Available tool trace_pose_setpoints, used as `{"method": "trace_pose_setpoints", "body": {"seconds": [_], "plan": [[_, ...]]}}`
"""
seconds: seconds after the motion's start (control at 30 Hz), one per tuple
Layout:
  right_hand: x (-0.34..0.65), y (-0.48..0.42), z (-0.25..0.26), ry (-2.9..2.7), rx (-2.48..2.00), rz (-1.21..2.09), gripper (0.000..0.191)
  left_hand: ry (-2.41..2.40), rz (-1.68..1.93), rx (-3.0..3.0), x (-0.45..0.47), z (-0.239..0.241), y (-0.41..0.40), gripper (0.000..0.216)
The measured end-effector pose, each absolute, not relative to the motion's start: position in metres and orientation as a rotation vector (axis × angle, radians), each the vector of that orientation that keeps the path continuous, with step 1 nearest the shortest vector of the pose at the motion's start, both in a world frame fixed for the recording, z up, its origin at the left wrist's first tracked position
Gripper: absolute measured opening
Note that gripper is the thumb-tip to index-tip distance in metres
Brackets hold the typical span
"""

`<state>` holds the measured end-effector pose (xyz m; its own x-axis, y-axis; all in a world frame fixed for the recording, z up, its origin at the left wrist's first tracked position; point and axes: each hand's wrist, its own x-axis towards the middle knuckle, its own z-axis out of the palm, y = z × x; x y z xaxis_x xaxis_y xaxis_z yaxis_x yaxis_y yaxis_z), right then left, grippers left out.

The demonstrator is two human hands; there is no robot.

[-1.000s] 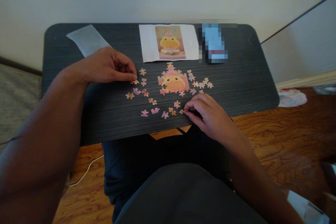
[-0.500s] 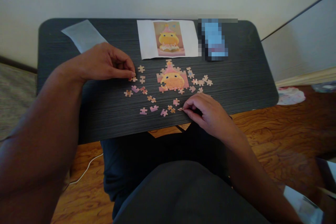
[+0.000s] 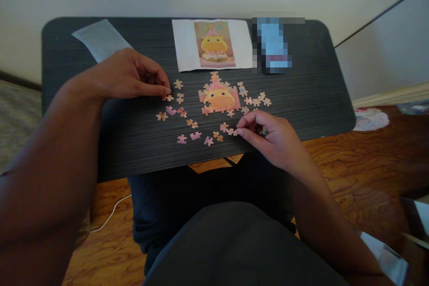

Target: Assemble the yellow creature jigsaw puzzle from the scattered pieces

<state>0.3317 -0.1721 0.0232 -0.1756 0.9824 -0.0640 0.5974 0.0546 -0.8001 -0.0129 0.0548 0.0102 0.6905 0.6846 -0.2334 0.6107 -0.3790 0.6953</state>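
A partly joined puzzle [image 3: 219, 98] of a yellow figure in a pink hat lies mid-table on the dark table [image 3: 318, 85]. Several loose pieces [image 3: 187, 130] are scattered around it. My left hand [image 3: 132, 73] rests on the table left of the puzzle, fingers curled, its thumb and forefinger pinching a small piece [image 3: 167, 97]. My right hand [image 3: 273, 136] is at the near edge, fingertips pinched on another small piece [image 3: 232, 132] just below the joined part. A printed reference picture [image 3: 212, 44] lies behind the puzzle.
A clear plastic bag [image 3: 98, 39] lies at the table's back left. A blurred blue object [image 3: 273, 44] sits right of the picture. The wall runs close behind the table. A wooden floor, a white cable [image 3: 109, 216] and cloth [image 3: 370, 118] lie around my legs.
My right hand has lifted slightly and moved toward the puzzle with its piece pinched. The left hand stays on its piece. The view has tilted a little downward.
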Motion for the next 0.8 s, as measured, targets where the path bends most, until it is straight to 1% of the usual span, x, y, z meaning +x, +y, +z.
{"method": "trace_pose_setpoints", "body": {"seconds": [0.07,0.2,0.33,0.4,0.57,0.8], "plan": [[0.331,-0.170,0.026,-1.725,-1.550,1.043,0.004,0.990,0.130,2.090,-0.014,0.010,0.055,0.041],[0.329,-0.166,0.031,-1.444,-1.496,1.274,0.016,0.987,0.164,2.068,-0.014,0.009,0.053,0.040],[0.329,-0.161,0.033,-1.270,-1.421,1.449,0.022,0.954,0.471,2.044,-0.002,0.015,0.037,0.035],[0.329,-0.157,0.032,-1.235,-1.390,1.481,0.022,0.856,0.587,2.118,0.012,0.021,0.022,0.026],[0.329,-0.148,0.026,-1.187,-1.308,1.543,0.022,0.383,0.598,2.314,0.052,0.028,-0.021,0.014],[0.328,-0.143,0.020,-1.211,-1.271,1.567,0.019,0.325,0.565,2.461,0.072,0.021,-0.050,0.017]]}}
